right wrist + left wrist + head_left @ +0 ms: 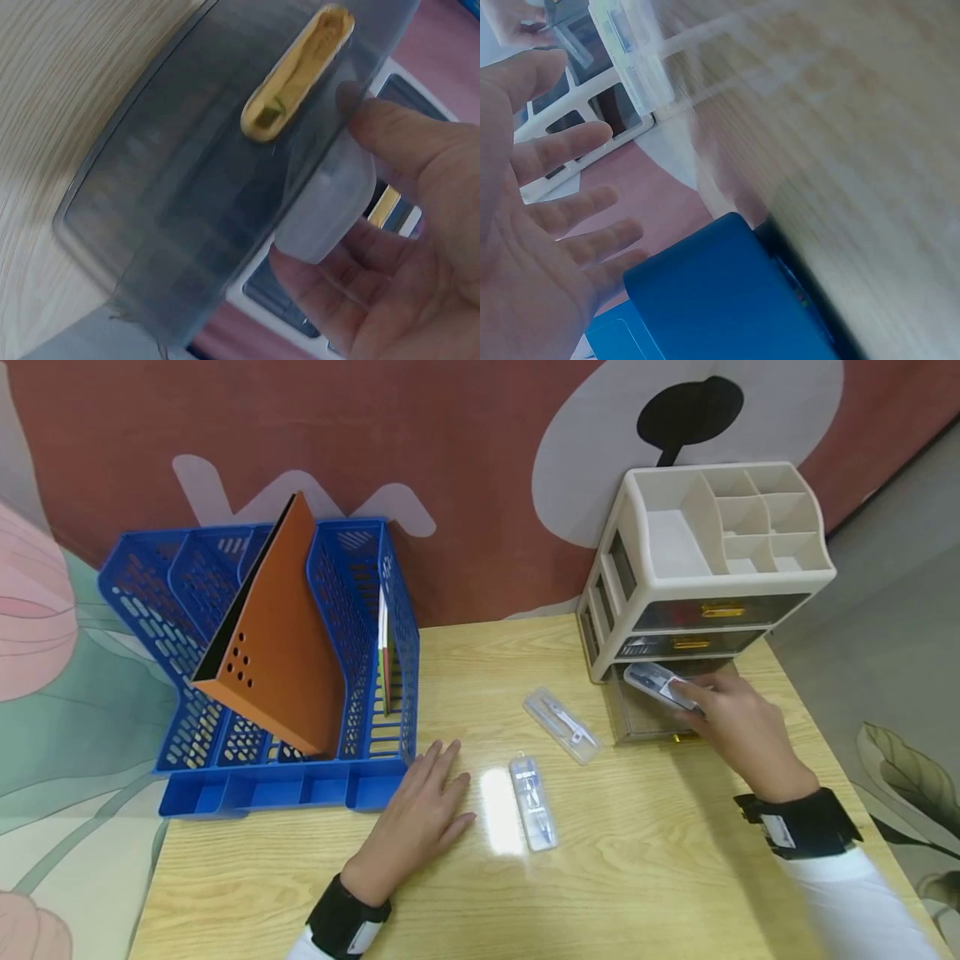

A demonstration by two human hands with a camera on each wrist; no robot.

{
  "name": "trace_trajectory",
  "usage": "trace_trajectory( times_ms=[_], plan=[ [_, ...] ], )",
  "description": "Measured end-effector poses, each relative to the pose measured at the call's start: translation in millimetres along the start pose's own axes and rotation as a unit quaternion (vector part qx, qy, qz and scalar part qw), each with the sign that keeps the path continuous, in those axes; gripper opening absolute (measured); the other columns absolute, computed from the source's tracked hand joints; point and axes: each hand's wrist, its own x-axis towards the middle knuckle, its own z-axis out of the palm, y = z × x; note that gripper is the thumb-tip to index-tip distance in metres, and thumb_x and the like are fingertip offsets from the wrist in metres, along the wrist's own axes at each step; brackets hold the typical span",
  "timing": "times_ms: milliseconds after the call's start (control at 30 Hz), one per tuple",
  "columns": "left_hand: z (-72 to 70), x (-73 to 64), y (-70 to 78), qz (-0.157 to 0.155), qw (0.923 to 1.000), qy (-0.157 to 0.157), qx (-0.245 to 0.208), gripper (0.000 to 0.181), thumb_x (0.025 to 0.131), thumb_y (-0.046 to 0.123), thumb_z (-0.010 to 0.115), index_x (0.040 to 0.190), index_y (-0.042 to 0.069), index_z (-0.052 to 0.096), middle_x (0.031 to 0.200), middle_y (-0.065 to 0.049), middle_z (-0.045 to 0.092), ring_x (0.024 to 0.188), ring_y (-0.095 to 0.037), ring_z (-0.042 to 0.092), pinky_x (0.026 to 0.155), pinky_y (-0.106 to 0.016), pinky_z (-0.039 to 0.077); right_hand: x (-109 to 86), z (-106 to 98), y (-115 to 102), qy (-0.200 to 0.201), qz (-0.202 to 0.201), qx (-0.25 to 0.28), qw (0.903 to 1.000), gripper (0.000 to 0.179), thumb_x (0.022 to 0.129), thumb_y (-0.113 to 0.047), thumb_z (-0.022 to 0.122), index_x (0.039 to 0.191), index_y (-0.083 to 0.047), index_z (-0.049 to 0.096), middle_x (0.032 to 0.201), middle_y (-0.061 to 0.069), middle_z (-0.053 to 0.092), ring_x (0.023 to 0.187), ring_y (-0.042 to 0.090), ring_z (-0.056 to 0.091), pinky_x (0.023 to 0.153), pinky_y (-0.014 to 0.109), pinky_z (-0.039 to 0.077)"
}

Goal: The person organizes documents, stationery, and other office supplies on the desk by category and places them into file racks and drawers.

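My right hand [742, 731] grips a slim clear plastic case [649, 681] over the pulled-out bottom drawer [626, 714] of a white desk organizer [637, 560]. In the right wrist view, one end of the case [330, 202] shows between thumb and fingers, behind the smoky drawer front [172, 187]. My left hand [412, 818] holds nothing; it lies with fingers extended at the front right corner of a blue file rack [367, 785]. Between the hands, a clear case with a drawing compass [561, 725] and another slim clear case [534, 803] lie on the table.
An orange file box [288, 643] leans in the rack, and thin booklets [386, 652] stand in its right section. The organizer has open compartments on top and two closed drawers with gold handles [722, 610]. A patterned cloth [480, 485] hangs behind the wooden table [637, 877].
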Motion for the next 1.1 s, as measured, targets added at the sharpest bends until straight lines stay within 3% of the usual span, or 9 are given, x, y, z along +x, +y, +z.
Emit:
trace_trajectory(
  times_ms=[167,367,433,733,933,1100],
  plan=[
    [-2.7,1.6,-1.4,0.010,0.9994,-0.025,0.021,0.050,0.093,0.043,0.075,0.126,0.006,0.069,0.158,-0.024,0.045,0.144,-0.046,0.045,0.113,-0.057,0.046,7.4,7.8,-10.6,-0.004,0.018,-0.017,0.9997,0.048,0.075,-0.020,0.093,0.119,-0.009,0.076,0.098,0.025,0.071,0.079,0.039,0.067,0.043,0.048,0.052],
    [-4.9,3.9,-3.4,0.018,0.9987,-0.035,0.033,0.049,0.093,0.044,0.074,0.124,0.006,0.069,0.156,-0.024,0.047,0.142,-0.046,0.047,0.112,-0.058,0.047,14.6,18.3,-18.4,0.031,0.001,-0.031,0.9990,0.053,0.070,-0.023,0.095,0.117,-0.007,0.076,0.084,0.024,0.069,0.066,0.037,0.064,0.044,0.048,0.049],
    [-5.7,4.5,-4.8,0.019,0.9985,-0.036,0.035,0.049,0.093,0.043,0.074,0.124,0.006,0.069,0.156,-0.024,0.047,0.142,-0.046,0.047,0.112,-0.058,0.047,16.8,21.6,-20.4,0.026,0.005,-0.030,0.9992,0.053,0.072,-0.025,0.094,0.119,-0.006,0.076,0.082,0.024,0.067,0.065,0.038,0.062,0.041,0.047,0.046],
    [-7.0,6.6,-8.3,0.024,0.9985,-0.032,0.036,0.049,0.092,0.043,0.076,0.123,0.006,0.069,0.155,-0.025,0.048,0.141,-0.046,0.048,0.112,-0.058,0.047,28.8,29.0,-23.5,-0.100,0.046,0.016,0.9938,0.059,0.089,-0.033,0.081,0.136,-0.003,0.064,0.090,0.033,0.065,0.077,0.046,0.064,0.050,0.055,0.054],
    [-7.5,7.9,-7.8,0.021,0.9979,-0.046,0.039,0.051,0.091,0.045,0.076,0.125,0.007,0.069,0.155,-0.024,0.047,0.142,-0.046,0.047,0.113,-0.058,0.046,38.6,26.7,-23.8,-0.200,0.070,0.038,0.9766,0.069,0.097,-0.035,0.073,0.153,-0.006,0.047,0.128,0.049,0.053,0.093,0.060,0.065,0.064,0.065,0.057],
    [-6.9,11.3,-7.5,0.023,0.9978,-0.050,0.037,0.058,0.092,0.045,0.074,0.135,0.008,0.064,0.156,-0.024,0.047,0.143,-0.046,0.046,0.114,-0.058,0.044,45.5,26.3,-22.2,-0.249,0.072,0.055,0.9643,0.073,0.097,-0.033,0.072,0.156,-0.007,0.039,0.133,0.049,0.049,0.087,0.053,0.067,0.065,0.060,0.059]
  ],
)
